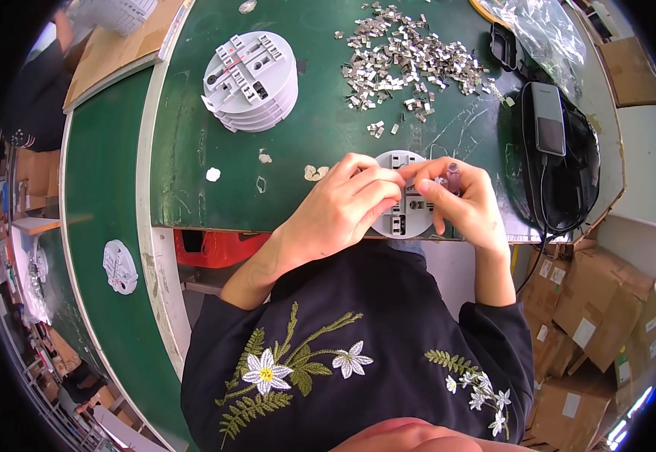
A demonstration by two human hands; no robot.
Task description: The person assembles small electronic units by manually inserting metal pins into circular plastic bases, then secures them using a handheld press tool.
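1. A slotted grey disc is set by the edge of the green table.
2. Over it, fingers of the left hand are narrowed; whether anything is pinched cannot be told.
3. A translucent purple handle is held by the right hand, fingers curled.

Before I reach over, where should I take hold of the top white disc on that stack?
Grip the top disc by its round rim, probably at left and right edges, coming from your near side: its near edge faces you uncovered on the stack, and raised parts make its upper face uneven.
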